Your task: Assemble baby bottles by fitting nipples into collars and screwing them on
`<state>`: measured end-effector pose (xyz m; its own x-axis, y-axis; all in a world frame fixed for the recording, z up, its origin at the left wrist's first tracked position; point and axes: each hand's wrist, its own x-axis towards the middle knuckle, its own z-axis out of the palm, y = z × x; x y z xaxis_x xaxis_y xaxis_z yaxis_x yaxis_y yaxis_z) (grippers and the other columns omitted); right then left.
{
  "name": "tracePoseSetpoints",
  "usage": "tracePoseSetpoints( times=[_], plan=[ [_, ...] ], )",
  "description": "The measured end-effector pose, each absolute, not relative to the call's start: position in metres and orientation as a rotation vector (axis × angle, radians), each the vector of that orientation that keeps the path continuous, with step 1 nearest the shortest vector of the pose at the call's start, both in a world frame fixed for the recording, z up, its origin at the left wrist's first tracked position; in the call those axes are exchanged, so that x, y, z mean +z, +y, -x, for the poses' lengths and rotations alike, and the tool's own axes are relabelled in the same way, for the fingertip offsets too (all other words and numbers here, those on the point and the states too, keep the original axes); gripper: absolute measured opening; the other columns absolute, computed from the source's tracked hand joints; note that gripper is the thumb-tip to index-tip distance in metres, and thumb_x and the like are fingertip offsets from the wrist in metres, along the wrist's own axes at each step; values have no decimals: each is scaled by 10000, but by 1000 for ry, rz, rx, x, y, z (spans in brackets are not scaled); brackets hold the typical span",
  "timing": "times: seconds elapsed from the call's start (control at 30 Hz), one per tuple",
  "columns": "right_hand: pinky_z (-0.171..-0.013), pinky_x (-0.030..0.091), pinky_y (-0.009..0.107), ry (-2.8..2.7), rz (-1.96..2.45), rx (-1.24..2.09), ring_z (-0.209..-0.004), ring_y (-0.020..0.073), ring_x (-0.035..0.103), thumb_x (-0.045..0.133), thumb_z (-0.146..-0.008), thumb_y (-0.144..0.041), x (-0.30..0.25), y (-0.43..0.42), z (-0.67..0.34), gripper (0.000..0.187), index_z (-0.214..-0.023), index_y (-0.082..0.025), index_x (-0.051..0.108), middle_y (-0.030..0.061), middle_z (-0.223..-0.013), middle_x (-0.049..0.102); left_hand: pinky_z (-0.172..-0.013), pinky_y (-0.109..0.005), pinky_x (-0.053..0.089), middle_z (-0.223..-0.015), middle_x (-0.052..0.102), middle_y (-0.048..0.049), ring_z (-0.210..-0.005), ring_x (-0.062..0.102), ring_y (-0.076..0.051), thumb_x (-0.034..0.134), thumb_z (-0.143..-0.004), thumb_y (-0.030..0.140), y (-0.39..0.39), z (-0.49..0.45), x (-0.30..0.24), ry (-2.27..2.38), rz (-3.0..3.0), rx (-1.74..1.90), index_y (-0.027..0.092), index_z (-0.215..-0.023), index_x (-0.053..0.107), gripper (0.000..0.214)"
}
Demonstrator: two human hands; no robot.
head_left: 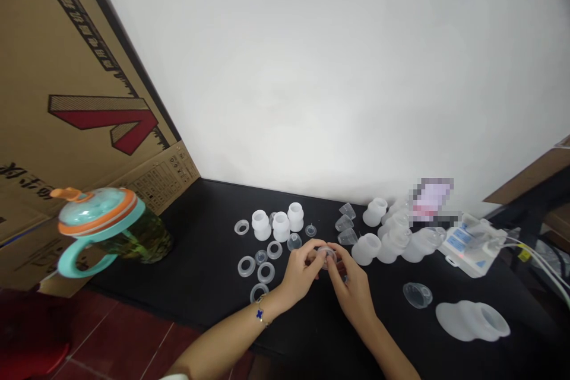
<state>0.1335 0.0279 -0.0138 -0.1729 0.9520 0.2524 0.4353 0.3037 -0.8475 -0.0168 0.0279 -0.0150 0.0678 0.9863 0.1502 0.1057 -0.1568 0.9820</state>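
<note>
My left hand (301, 270) and my right hand (355, 286) meet above the black table, fingers closed round one small translucent bottle collar (326, 256). Both thumbs press on its top; whether a teat sits inside it I cannot tell. Left of my hands lie several loose translucent collar rings (266, 272) and a few clear teats (294, 241). Behind them three white bottle necks (281, 227) stand upright. To the right are several frosted baby bottles (366, 249), some capped with clear domes, and several small clear cups (347, 236) lying on their sides.
A frosted bottle (472, 320) and a clear dome cap (417, 295) lie at the front right. Behind them is a white box with cables (474, 243). A teal-handled drink jug (111, 225) and a large cardboard box (66, 71) stand left. A white wall (329, 71) rises behind.
</note>
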Motion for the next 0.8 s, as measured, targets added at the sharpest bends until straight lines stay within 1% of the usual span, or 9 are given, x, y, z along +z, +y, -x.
tracePoseSetpoints(
  times=[0.1, 0.27, 0.4, 0.47, 0.63, 0.8],
  plan=[
    [-583, 550, 267, -1756, 1264, 789, -694, 198, 711, 483, -997, -432, -16, 28, -134, 407, -1266, -157, 616, 83, -926, 751, -474, -203, 375, -551, 537, 46, -446, 468, -93, 534, -982, 420, 29, 17, -15, 1152, -1414, 1227, 157, -1081, 681, 318],
    [-558, 540, 262, -1755, 1262, 763, -682, 197, 709, 489, -991, -444, -18, 28, -135, 415, -1259, -155, 618, 81, -909, 749, -471, -200, 385, -576, 572, 34, -449, 472, -91, 544, -978, 427, 31, 17, -18, 1133, -1400, 1234, 160, -1085, 690, 323],
    [-579, 551, 269, -1749, 1261, 752, -676, 198, 708, 493, -988, -445, -17, 28, -135, 405, -1244, -162, 629, 78, -898, 749, -465, -198, 374, -590, 589, 26, -446, 463, -87, 539, -980, 429, 31, 17, -17, 1132, -1391, 1239, 160, -1078, 694, 326],
    [-558, 544, 266, -1753, 1264, 753, -668, 198, 705, 494, -987, -447, -17, 28, -134, 404, -1244, -165, 629, 77, -890, 750, -462, -199, 366, -586, 592, 25, -442, 460, -87, 538, -980, 430, 31, 17, -16, 1137, -1389, 1237, 159, -1076, 694, 327],
    [-528, 533, 250, -1750, 1253, 774, -667, 191, 707, 490, -990, -443, -16, 28, -134, 402, -1248, -165, 625, 82, -916, 751, -461, -204, 352, -565, 571, 30, -437, 453, -88, 541, -979, 425, 31, 17, -18, 1135, -1385, 1235, 153, -1065, 691, 322],
    [-574, 555, 259, -1753, 1251, 776, -672, 186, 709, 495, -990, -436, -17, 29, -134, 399, -1252, -164, 622, 87, -950, 752, -467, -206, 343, -530, 534, 45, -434, 452, -91, 543, -980, 411, 31, 18, -19, 1138, -1389, 1241, 155, -1064, 692, 308]
  ],
)
